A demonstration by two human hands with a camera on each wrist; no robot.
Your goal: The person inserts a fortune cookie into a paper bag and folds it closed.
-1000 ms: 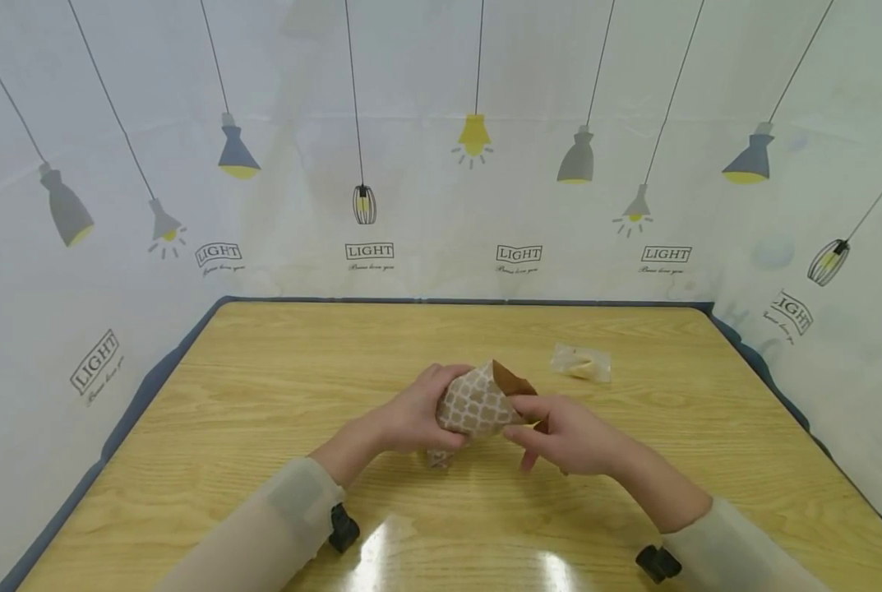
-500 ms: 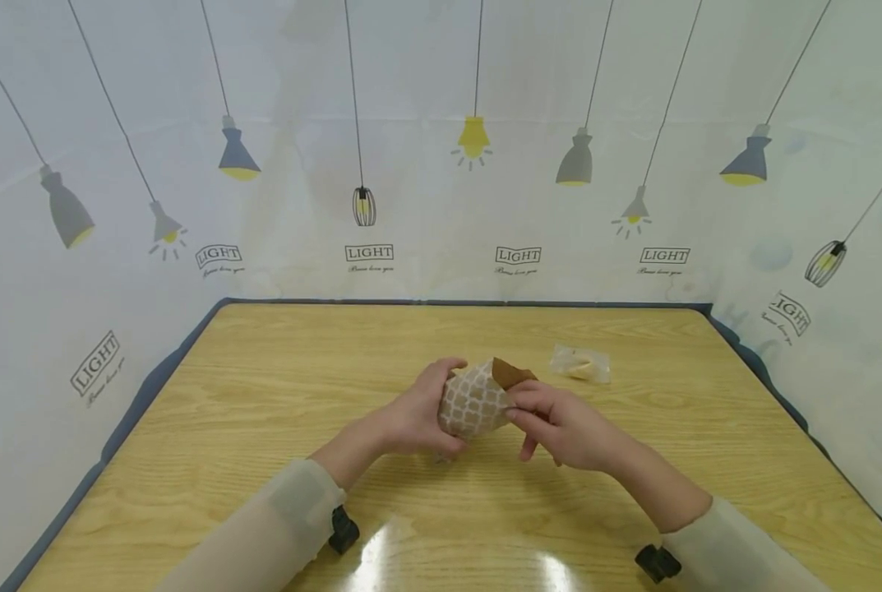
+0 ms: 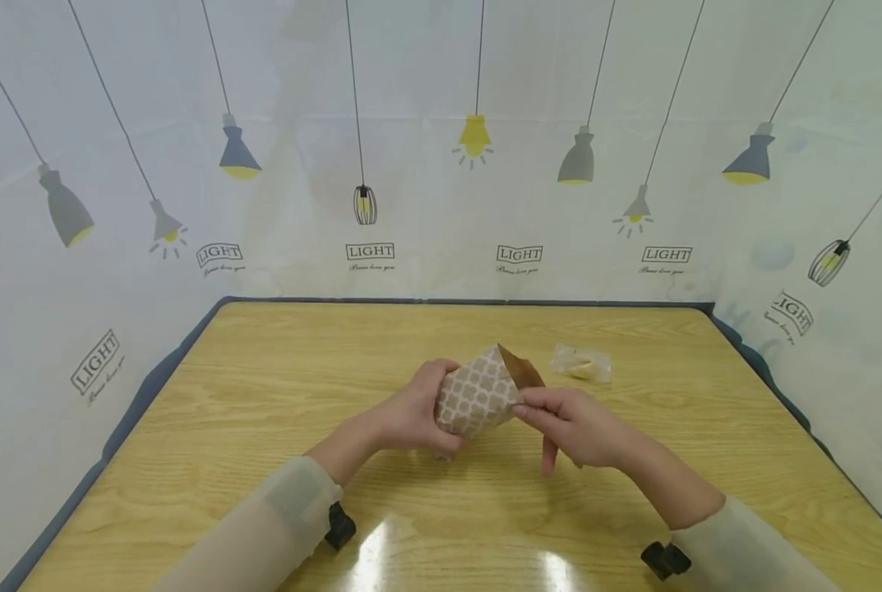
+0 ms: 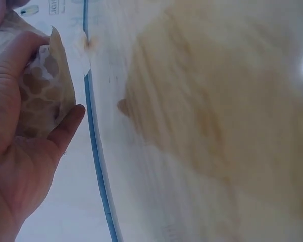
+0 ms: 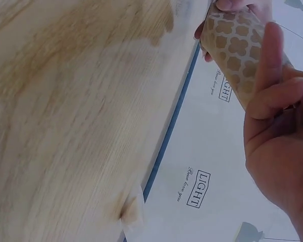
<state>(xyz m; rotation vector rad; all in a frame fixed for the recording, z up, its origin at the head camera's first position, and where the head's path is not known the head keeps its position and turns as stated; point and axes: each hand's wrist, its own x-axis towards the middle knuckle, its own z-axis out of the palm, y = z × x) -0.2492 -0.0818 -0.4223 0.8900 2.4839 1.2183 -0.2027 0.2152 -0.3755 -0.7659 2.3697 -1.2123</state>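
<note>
A paper bag (image 3: 477, 393), tan with a white lattice pattern and plain brown inside, is held tilted over the middle of the table. Its mouth faces up and to the right. My left hand (image 3: 414, 411) grips the bag's lower left part, thumb on the near side; the left wrist view shows that hand (image 4: 25, 151) with its fingers round the paper. At the mouth's near edge, my right hand (image 3: 577, 423) pinches the paper between thumb and forefinger. In the right wrist view, the patterned bag (image 5: 237, 45) extends beyond my right hand (image 5: 280, 131). The bag's inside is mostly hidden.
Behind and right of the bag lies a small clear packet (image 3: 581, 363) with a pale yellow piece in it. The wood-grain table (image 3: 300, 345) has a dark blue edge, with a lamp-printed white sheet (image 3: 418, 148) around its back and sides.
The bag's mouth has risen a little and more of the patterned side shows. My right hand has closed on the mouth's edge and shifted slightly right; my left hand keeps its grip.
</note>
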